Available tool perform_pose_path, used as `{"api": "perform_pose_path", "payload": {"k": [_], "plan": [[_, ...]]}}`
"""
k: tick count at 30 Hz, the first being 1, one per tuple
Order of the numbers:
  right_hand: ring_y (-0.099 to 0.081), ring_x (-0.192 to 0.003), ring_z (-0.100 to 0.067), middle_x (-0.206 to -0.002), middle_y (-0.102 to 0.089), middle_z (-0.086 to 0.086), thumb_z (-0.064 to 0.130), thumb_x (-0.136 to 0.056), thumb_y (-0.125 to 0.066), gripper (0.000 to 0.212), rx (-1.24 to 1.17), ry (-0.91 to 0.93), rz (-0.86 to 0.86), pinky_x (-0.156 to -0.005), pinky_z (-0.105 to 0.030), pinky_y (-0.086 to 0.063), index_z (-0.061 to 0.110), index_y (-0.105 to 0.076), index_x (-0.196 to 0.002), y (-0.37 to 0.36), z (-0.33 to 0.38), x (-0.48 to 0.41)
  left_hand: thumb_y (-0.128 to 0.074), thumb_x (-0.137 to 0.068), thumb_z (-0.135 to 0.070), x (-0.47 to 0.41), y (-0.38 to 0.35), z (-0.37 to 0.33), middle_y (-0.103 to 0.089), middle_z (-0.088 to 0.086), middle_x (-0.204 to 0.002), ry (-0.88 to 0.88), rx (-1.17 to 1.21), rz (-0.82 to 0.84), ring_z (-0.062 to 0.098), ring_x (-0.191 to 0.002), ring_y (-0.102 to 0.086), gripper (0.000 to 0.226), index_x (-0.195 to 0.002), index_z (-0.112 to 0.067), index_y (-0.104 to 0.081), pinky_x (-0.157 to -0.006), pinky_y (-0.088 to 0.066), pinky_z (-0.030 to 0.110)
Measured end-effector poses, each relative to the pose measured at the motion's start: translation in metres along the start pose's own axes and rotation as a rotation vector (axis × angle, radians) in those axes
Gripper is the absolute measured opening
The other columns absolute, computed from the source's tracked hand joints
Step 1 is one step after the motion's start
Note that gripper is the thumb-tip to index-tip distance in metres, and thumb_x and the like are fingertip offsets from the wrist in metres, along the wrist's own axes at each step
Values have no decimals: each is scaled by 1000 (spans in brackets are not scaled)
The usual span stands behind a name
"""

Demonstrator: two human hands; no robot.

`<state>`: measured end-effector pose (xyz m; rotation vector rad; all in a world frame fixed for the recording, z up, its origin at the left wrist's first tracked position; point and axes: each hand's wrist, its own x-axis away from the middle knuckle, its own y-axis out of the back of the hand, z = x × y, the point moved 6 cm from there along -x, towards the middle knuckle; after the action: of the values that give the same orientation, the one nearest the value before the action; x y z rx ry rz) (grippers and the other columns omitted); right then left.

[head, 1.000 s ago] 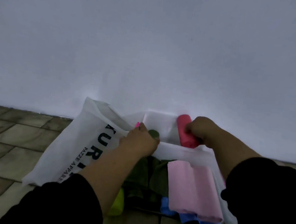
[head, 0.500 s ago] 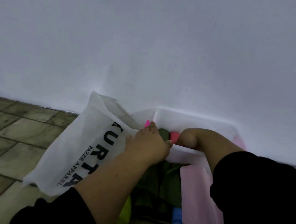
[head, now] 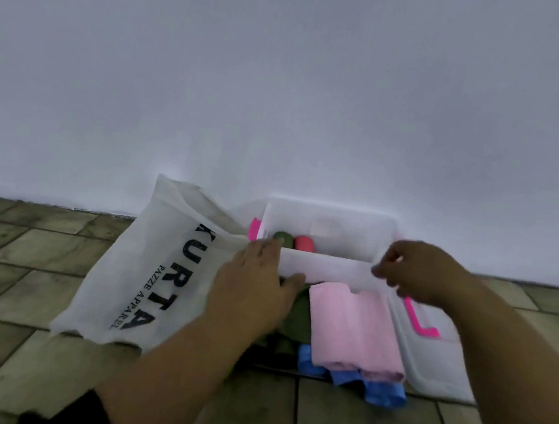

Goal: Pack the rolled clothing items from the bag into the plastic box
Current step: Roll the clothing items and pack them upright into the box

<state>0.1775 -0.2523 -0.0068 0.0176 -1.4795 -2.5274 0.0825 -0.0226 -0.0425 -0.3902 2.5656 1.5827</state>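
A clear plastic box (head: 327, 269) stands against the wall. Inside it at the left lie a green roll (head: 283, 238) and a red roll (head: 304, 243), side by side. The white bag (head: 142, 268) printed with black letters lies left of the box. My left hand (head: 253, 289) rests flat, fingers straight, at the box's front left corner, over the bag's edge and dark green cloth (head: 299, 312). My right hand (head: 416, 274) hovers over the box's front right corner, fingers loosely curled and holding nothing.
A folded pink cloth (head: 352, 329) lies in front of the box, on top of blue cloth (head: 370, 388). The box's lid (head: 426, 358) with a pink latch lies to the right. The floor is tiled; a white wall stands right behind the box.
My right hand lowered the red roll into the box beside the green one, let go and drew back to the right. My left hand slid down to the box's front corner.
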Motion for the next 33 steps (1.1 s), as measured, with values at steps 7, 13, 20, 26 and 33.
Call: {"api": "perform_pose_path", "payload": {"k": [7,13,20,26,33], "plan": [[-56,-87,-18,-113,-62,-9,43,-77,-67,54,114,-211,98,-75,-29,-46,14,-52,-120,-67,-36,50,-45,-92,-45,128,-84,0,-2,1,-159,76,46,478,20,-146,-4,66,-149,-33,-14,-115,-15,37],[-56,-73,-25,-82,-52,-8,20,-74,-69,36,-355,-435,80,-58,-33,-53,7,-49,-100,-72,-41,60,-58,-74,-53,143,-76,4,-11,0,-156,0,-242,593,25,-142,-14,79,-143,-37,-23,-108,-25,47],[-56,-82,-21,-95,-59,-5,27,-72,-72,41,-180,-72,-240,-59,-31,-50,16,-50,-105,-58,0,85,-63,-85,-41,138,-49,-25,-69,-3,-111,497,940,589,13,-97,-62,35,-114,-22,-64,-75,-49,30],[-57,-78,-25,-91,-63,5,23,-53,-70,42,250,617,-532,-60,-35,-44,27,-58,-93,-91,53,173,-49,-87,-57,118,-33,-34,-70,21,-99,823,1749,483,33,-90,-64,63,-110,-2,-67,-81,-50,43],[-65,-81,-13,-96,-68,13,41,-48,-81,47,439,719,-312,-61,-30,-51,36,-65,-91,-152,20,196,-53,-94,-26,96,-11,1,-72,4,-91,488,1156,70,18,-81,-63,18,-104,-14,-63,-76,-49,34]]}}
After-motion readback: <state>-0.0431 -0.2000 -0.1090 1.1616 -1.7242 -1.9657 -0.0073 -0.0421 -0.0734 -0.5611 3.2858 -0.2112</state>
